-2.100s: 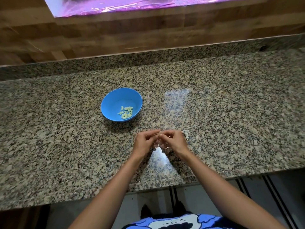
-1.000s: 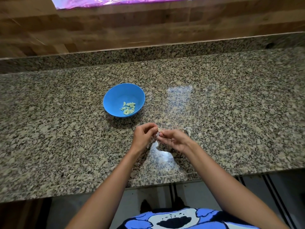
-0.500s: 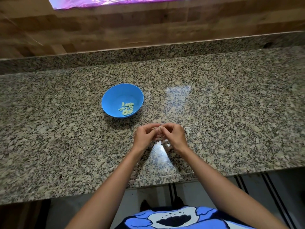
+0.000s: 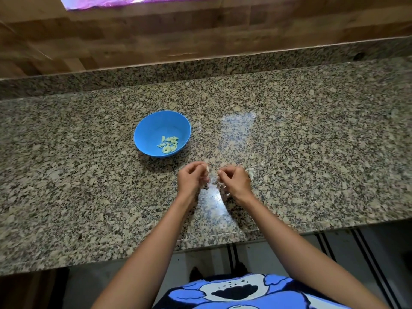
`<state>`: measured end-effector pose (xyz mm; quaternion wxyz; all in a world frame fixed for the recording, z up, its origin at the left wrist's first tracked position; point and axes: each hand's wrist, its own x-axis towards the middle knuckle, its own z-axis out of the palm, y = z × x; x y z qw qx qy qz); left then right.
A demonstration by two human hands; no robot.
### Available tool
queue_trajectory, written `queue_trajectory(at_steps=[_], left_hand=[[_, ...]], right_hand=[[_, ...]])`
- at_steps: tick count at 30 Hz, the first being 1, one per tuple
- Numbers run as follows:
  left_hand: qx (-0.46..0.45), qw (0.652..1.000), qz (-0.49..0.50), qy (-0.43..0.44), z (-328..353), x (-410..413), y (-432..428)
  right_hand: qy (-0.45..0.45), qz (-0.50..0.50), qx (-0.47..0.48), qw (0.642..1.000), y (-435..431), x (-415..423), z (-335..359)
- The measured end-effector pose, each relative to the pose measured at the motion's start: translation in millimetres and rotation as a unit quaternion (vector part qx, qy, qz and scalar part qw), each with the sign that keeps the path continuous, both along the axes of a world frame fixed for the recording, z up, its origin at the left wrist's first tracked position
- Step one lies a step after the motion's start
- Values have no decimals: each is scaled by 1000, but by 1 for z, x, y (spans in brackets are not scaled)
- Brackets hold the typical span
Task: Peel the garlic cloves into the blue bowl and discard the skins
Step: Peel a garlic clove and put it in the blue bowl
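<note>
The blue bowl (image 4: 145,130) stands on the granite counter and holds several peeled, pale green garlic cloves (image 4: 168,144). In front of it, to the right, my two hands hover close together just above the counter. My left hand (image 4: 190,180) has its fingers curled and pinches a small whitish garlic clove (image 4: 207,168) at the fingertips. My right hand (image 4: 235,182) is curled too and pinches a thin bit of garlic skin at its fingertips. A narrow gap separates the hands. Pale skin scraps (image 4: 224,190) lie under them.
An unpeeled garlic piece (image 4: 250,172) lies on the counter just right of my right hand. The granite counter (image 4: 312,141) runs wide to both sides, with a raised granite ledge and a wooden wall behind. The counter's front edge is near my body.
My hands were touching at the fingertips half a second ago; now they have pulled a little apart. The bowl has not moved.
</note>
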<state>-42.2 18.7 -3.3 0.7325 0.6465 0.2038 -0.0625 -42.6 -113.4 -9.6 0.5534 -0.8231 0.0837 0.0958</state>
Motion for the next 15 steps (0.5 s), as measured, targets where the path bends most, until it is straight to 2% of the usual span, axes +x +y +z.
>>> queue_trajectory(at_steps=[3, 7, 9, 12, 15], left_hand=[[-41, 999, 7, -5, 2, 3, 7], [-23, 999, -22, -16, 2, -1, 7], [3, 999, -39, -28, 1, -2, 7], [65, 993, -75, -61, 1, -4, 6], [88, 990, -80, -80, 0, -6, 4]], right_hand=[[21, -4, 17, 1000, -3, -5, 1], [101, -11, 154, 983, -3, -6, 5], [104, 4, 171, 980, -1, -4, 5], [72, 2, 157, 985, 2, -4, 6], [14, 20, 81, 996, 3, -4, 8]])
